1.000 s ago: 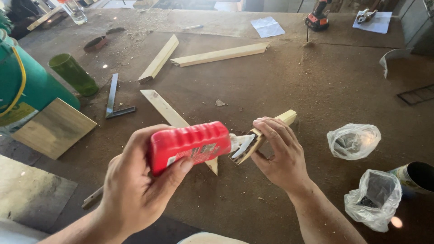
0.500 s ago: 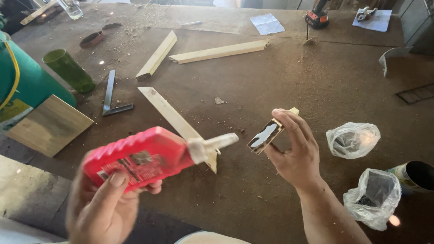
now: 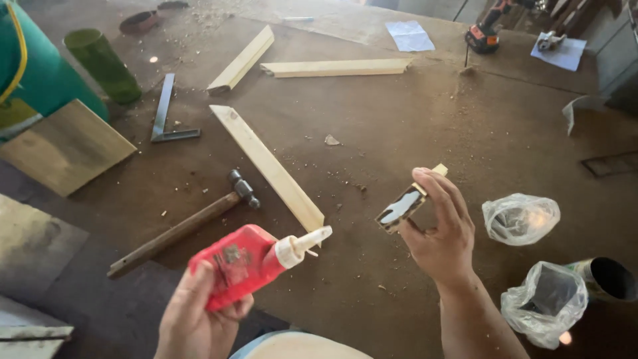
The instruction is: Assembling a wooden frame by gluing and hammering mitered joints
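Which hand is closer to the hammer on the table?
Left. The left hand, holding the red glue bottle, is just below the hammer handle. The right hand holds a small wood piece farther away.

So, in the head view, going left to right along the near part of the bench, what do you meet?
Hammer → left hand holding a red glue bottle → right hand holding a small wood piece → clear plastic bag → metal can.
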